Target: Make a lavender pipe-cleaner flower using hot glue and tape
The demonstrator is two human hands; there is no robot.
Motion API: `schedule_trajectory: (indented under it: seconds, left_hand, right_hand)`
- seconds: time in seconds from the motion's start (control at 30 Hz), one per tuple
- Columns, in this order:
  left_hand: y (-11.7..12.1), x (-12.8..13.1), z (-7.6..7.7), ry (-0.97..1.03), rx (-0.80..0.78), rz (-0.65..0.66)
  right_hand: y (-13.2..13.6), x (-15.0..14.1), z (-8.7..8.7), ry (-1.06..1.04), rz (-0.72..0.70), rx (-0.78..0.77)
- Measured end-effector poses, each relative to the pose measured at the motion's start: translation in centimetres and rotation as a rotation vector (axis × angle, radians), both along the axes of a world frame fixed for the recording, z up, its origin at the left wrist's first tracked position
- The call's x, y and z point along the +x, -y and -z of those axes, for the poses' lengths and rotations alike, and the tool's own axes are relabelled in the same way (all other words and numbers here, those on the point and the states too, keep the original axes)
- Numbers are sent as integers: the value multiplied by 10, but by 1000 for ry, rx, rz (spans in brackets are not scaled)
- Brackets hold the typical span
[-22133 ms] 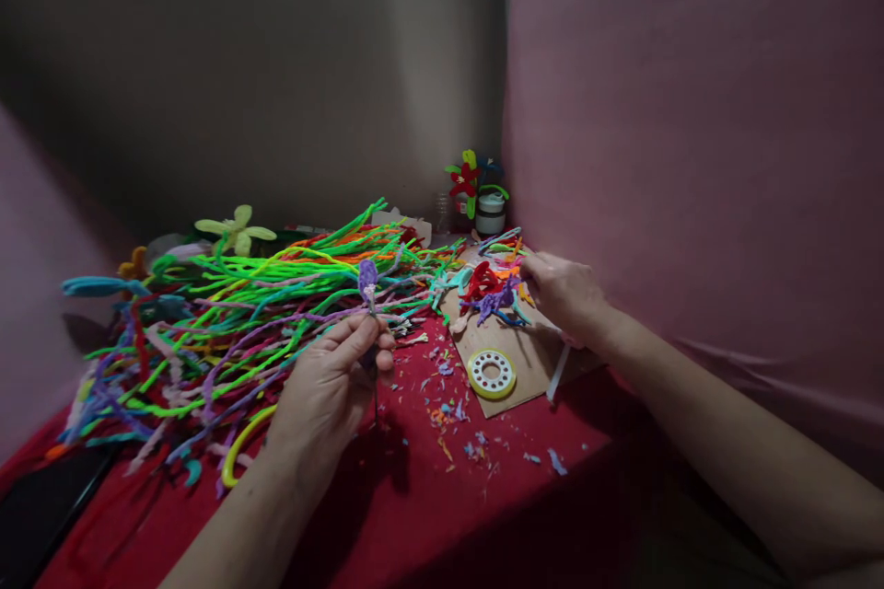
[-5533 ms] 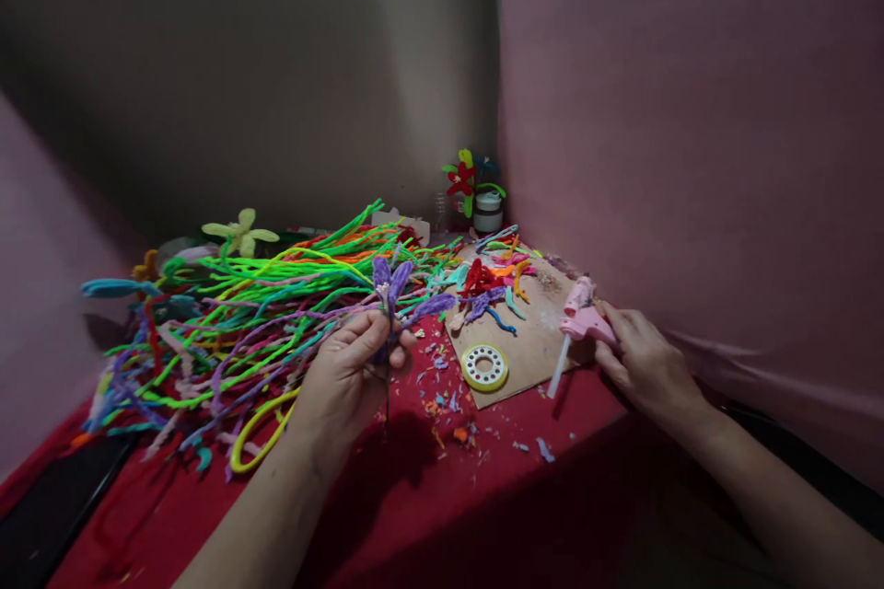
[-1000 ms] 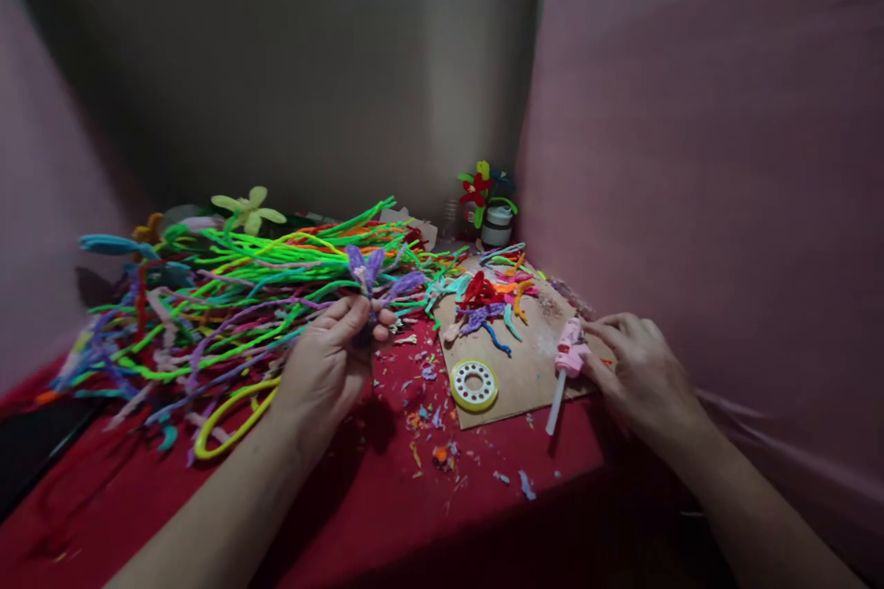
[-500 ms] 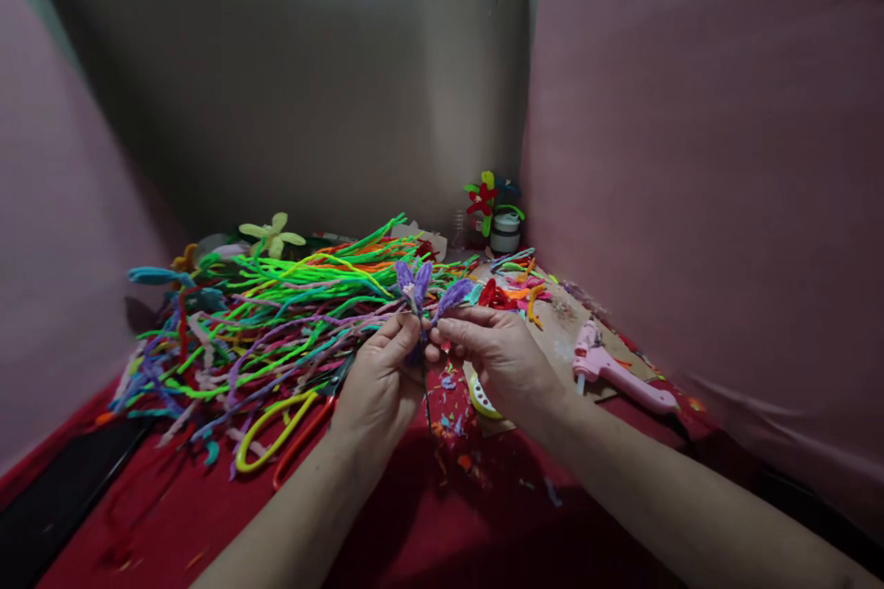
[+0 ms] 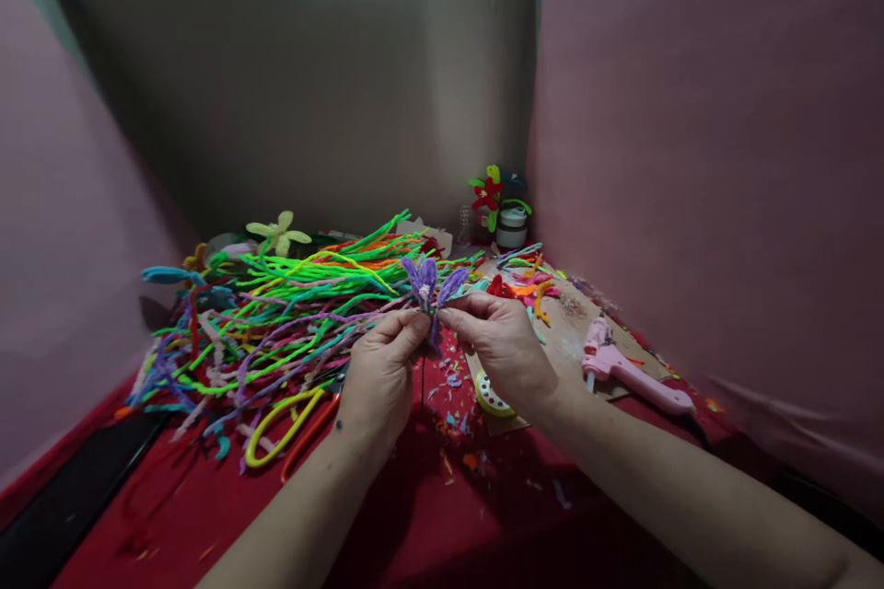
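Observation:
Between my two hands is a purple pipe-cleaner flower [image 5: 427, 276] with a pale centre, its petals pointing up and outward. A thin dark wire stem [image 5: 424, 377] hangs down below it. My left hand [image 5: 387, 363] pinches the flower's base between thumb and fingers. With thumb and forefinger, my right hand [image 5: 494, 336] grips the lower part of a petal on the right side. Beside my left wrist lie scissors [image 5: 283, 423] with one yellow and one red handle, their blades partly hidden. A yellow-rimmed white disc with holes [image 5: 493, 394] sits below my right hand.
A large heap of coloured pipe cleaners [image 5: 296, 313] spreads to the left. A pink glue gun [image 5: 632, 373] rests on cardboard at the right. Finished flowers [image 5: 487, 195] stand by a small jar [image 5: 512, 228] at the back. Fluff scraps dot the red cloth [image 5: 456, 488].
The whole view has shifted slightly. My right fingers have moved a little on the right petal, and the flower now shows its pale centre more plainly.

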State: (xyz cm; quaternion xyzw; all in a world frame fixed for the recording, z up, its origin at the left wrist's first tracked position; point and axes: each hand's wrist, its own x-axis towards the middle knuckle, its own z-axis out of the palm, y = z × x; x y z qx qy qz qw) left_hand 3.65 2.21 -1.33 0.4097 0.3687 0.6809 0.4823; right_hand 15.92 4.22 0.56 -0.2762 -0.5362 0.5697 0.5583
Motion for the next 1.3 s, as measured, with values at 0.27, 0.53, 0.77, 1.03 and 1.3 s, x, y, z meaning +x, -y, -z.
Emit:
schedule_trajectory:
  seconds: [0.27,0.53,0.77,1.03,1.3]
  left_hand:
    - [1,1,6,-101,16,14]
    - [3,7,-1,12,-50,48]
    - [1,1,1,79,-159,148]
    - [0,-5,0,146,-280,298]
    - [3,-4,-3,134,-271,368]
  right_hand:
    - [-3,0,6,14,30,4]
    - [-7,0,16,-51,-7,11]
    - [-6,0,14,-88,-8,0]
    - [-6,2,18,-142,-77,-36]
    - [-5,2,17,-163,-144,-69]
